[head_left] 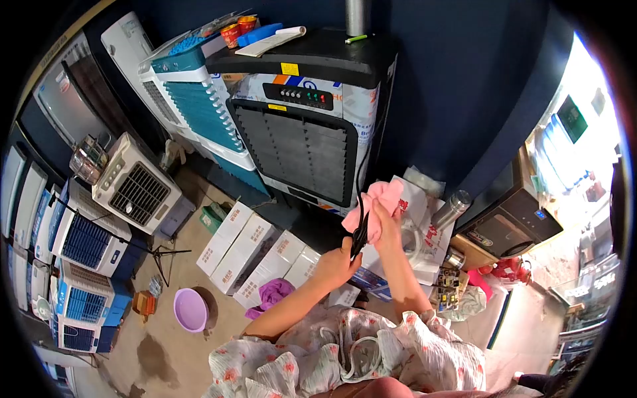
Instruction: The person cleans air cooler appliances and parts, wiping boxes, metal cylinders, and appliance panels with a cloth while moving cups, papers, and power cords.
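Observation:
My left hand is closed around the lower end of a bundled black power cord. From that bundle a single strand runs up along the right side of a large black-fronted air cooler. A pink cloth is gripped in my right hand, just above and to the right of the left one. The cloth lies against the cord bundle; whether it wraps around it I cannot tell. Both hands are in front of the cooler's lower right corner.
White cartons stand on the floor, with a purple cloth near them. A lilac basin sits to the left. At right are a steel flask and a black cabinet. A notepad lies on the cooler. Smaller coolers line the left.

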Available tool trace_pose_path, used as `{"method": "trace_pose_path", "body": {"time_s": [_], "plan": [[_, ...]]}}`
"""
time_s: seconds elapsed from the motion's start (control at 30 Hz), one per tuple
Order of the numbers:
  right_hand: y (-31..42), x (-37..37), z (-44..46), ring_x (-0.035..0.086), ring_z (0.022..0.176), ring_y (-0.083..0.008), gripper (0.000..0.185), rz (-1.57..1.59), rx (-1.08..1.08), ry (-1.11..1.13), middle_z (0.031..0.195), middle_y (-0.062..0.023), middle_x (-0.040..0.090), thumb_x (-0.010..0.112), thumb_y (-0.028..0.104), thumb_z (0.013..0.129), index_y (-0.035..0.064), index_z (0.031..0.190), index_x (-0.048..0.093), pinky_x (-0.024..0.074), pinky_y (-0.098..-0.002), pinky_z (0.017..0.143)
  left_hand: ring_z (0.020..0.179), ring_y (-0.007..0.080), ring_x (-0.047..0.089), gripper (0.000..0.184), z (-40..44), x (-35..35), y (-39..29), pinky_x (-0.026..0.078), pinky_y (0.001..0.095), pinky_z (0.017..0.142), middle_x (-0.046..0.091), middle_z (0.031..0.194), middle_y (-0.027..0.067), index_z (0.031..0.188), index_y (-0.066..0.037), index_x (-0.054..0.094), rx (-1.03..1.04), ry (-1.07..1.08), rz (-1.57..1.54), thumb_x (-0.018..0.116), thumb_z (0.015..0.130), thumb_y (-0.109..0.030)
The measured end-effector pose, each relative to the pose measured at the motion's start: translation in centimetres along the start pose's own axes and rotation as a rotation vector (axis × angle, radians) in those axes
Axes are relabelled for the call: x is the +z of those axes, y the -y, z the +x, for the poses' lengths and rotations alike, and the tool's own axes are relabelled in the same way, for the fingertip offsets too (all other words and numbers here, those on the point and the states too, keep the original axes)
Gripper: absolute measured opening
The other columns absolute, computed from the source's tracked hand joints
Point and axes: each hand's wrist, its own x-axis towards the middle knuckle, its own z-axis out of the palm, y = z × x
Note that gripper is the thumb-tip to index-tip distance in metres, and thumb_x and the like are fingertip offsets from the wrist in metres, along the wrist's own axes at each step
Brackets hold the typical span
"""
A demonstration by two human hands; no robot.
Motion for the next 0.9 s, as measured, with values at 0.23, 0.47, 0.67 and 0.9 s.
{"method": "trace_pose_path", "body": {"time_s": [0.23, 0.47, 0.67, 0.9], "plan": [[0.1, 0.2, 2.6, 0.060, 0.086, -0.0159, 0.037, -0.214, -0.309, -0.066, 0.102, -0.0099, 0.058, 0.058, 0.018, 0.087, -0.0020, 0.115, 0.044, 0.0508, -0.0257, 0.070, 0.074, 0.0341, 0.061, 0.051, 1.4, -1.9, -1.5, 0.051, 0.0418, 0.059, 0.055, 0.088, 0.0191, 0.119, 0.001, 0.036, 0.016, -0.181, 0.111, 0.058, 0.081, -0.023], [4.3, -0.2, 1.8, 0.055, 0.102, -0.0199, 0.063, -0.088, -0.189, 0.053, 0.114, -0.0104, 0.054, 0.051, 0.050, 0.088, 0.0006, 0.125, 0.040, 0.0460, -0.0329, 0.086, 0.092, 0.0287, 0.059, 0.048, 4.3, -1.4, 0.7, 0.049, 0.0333, 0.074, 0.055, 0.109, 0.0153, 0.129, -0.001, 0.037, 0.055, -0.233, -0.135, 0.054, 0.085, -0.008], [5.8, -5.1, 1.9, 0.051, 0.112, -0.0220, 0.069, -0.449, -0.320, 0.012, 0.122, -0.0122, 0.052, 0.039, 0.054, 0.091, -0.0037, 0.129, 0.037, 0.0423, -0.0350, 0.093, 0.119, 0.0184, 0.047, 0.041, 6.9, -3.4, 4.4, 0.039, 0.0335, 0.096, 0.043, 0.136, 0.0078, 0.135, -0.014, 0.033, -0.077, 0.004, -1.761, 0.043, 0.095, -0.017], [0.7, 2.6, -6.7, 0.039, 0.119, -0.0432, 0.058, -1.690, -0.935, 0.422, 0.136, -0.0262, 0.033, 0.059, 0.005, 0.069, 0.0032, 0.126, 0.048, 0.0335, -0.0441, 0.099, 0.117, 0.0203, 0.046, 0.034, 9.7, -2.3, 1.3, 0.038, 0.0375, 0.096, 0.049, 0.125, 0.0069, 0.125, -0.013, 0.045, 0.431, 0.457, -1.935, 0.039, 0.096, -0.029]]}}
